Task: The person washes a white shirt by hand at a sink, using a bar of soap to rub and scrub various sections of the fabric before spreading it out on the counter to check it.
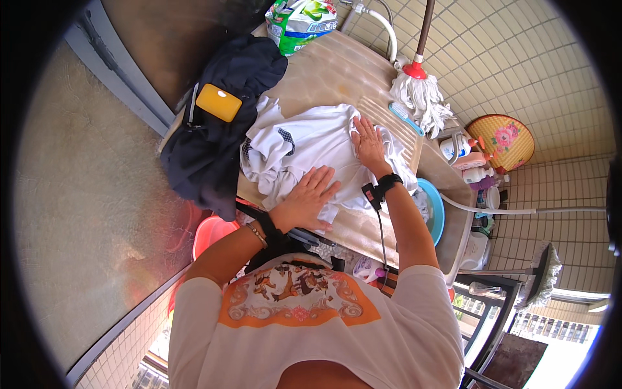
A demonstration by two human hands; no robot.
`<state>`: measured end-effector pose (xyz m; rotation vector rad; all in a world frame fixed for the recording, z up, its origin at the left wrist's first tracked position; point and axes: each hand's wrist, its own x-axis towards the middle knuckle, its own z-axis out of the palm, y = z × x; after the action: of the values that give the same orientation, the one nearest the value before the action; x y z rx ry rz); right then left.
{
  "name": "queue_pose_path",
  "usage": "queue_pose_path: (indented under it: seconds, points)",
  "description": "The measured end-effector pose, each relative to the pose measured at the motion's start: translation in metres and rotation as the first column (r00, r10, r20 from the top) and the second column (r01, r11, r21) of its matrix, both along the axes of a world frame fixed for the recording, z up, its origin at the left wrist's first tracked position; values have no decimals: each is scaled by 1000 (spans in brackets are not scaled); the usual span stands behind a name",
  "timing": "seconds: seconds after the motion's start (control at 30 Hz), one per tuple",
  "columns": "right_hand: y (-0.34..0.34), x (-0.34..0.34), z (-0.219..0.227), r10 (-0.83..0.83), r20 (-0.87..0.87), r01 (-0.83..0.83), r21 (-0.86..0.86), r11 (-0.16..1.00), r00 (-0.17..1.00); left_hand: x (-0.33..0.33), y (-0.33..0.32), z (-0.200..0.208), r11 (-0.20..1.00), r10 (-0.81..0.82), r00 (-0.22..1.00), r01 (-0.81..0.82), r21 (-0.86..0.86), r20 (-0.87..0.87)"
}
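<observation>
A white garment [317,139] with a dark patterned trim lies spread over the stone washboard counter [324,71]. My left hand [307,198] rests flat on its near part, fingers spread. Farther right, my right hand [369,144] is also laid flat on the cloth, fingers stretched out near the ribbed washing surface [392,126]. Neither hand grips anything. Both wrists wear black straps, and a cable hangs from the right one. Beside the garment on the left is a heap of dark clothing [214,149] with a yellow soap box [219,102] on top.
A blue brush [406,118] lies beside a white string mop [421,97]. In the sink at right sits a light-blue basin [435,211] with cloth. Several bottles [478,174] and a woven fan [502,144] line the wall. A detergent bag [301,24] stands at the back; a red bucket [212,233] is below.
</observation>
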<state>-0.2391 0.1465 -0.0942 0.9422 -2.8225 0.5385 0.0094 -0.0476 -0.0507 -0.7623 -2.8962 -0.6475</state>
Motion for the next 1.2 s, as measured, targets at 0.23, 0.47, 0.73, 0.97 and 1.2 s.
queue_pose_path:
  seconds: [0.23, 0.47, 0.73, 0.97, 1.2]
  points:
    - [-26, 91, 52, 138, 427, 72, -439, 895, 893, 6, -4, 0, 1000, 24, 999, -25, 11, 40]
    - [-21, 107, 43, 295, 73, -303, 161, 939, 953, 4, -2, 7, 1000, 8, 999, -9, 16, 38]
    - [-8, 23, 11, 94, 57, -86, -119, 989, 994, 2, 5, 28, 1000, 14, 995, -13, -9, 96]
    - [37, 17, 38, -116, 318, 309, -664, 681, 941, -61, -29, 70, 949, 304, 923, -314, -7, -236]
    - [68, 26, 98, 118, 525, 410, -769, 490, 843, -92, -65, 48, 863, 467, 838, -502, -60, -282]
